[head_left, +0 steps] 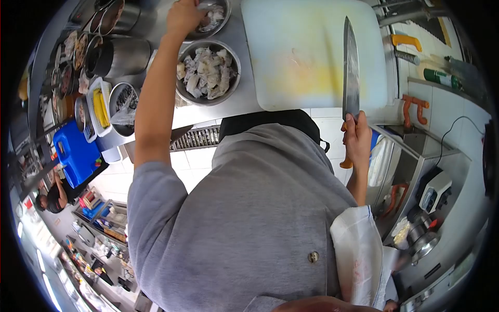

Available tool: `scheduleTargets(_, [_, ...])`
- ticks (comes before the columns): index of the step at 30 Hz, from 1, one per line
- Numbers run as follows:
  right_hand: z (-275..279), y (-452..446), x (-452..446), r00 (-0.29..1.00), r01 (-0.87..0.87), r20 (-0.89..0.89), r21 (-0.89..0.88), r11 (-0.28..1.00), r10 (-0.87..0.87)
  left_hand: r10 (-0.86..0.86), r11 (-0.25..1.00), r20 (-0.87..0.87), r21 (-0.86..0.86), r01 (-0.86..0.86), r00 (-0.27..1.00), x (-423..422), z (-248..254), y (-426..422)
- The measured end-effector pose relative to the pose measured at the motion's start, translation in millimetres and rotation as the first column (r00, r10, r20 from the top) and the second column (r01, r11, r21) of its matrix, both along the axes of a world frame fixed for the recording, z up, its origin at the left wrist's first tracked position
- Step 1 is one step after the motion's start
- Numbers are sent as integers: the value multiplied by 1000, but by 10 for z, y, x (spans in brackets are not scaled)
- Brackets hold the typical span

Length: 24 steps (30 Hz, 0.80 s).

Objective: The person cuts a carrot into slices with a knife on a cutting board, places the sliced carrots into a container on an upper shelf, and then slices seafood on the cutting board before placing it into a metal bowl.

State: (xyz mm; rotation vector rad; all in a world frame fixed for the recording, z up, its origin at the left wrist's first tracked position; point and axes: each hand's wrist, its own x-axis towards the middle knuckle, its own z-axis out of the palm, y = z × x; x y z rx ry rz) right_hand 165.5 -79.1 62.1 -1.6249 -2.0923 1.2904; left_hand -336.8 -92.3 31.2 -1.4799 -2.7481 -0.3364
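Note:
My right hand (357, 140) is wrapped around the orange-brown handle of a large kitchen knife (351, 67), its blade pointing away over the right part of the white cutting board (280, 47). Yellow stains and a small wet mark show on the board. At the top edge, my left hand (183, 20) reaches to a metal bowl (223, 23) holding pale, raw-looking pieces. Its fingers are curled together and partly cut off by the frame, so what they grip is unclear. Closer to me stands a second metal bowl (237, 78) filled with greyish-white raw chunks (208, 73).
Left of my arm are metal pots (125, 56), a white tray with something yellow (100, 108) and a bowl with a plastic bag (126, 112). A blue container (76, 151) stands below them. Another person (52, 200) is far left. Orange pipes (415, 110) run at right.

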Motion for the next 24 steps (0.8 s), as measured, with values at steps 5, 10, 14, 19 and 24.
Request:
scheduleTargets(5, [-22,-62,-40,999,47,-2,-46,998,-47,-236,934,269,329,142,934,1105,511,307])
scheduleTargets(10, [27,-38,-77,998,18,60,-17,1000,-17,-667,723,101,328,608,738,2051,-246,348])
scheduleTargets(14, [2,-55,83,980,-166,131,142,976,148,-694,662,147,516,544,704,2317,-497,-64])
scheduleTargets(19, [241,-53,175,891,-329,362,95,940,275,-568,783,318,491,381,759,2364,-431,-18])
scheduleTargets(24, [502,96,295,740,-552,543,154,819,397,-537,796,280,479,369,796,2466,-420,-1])
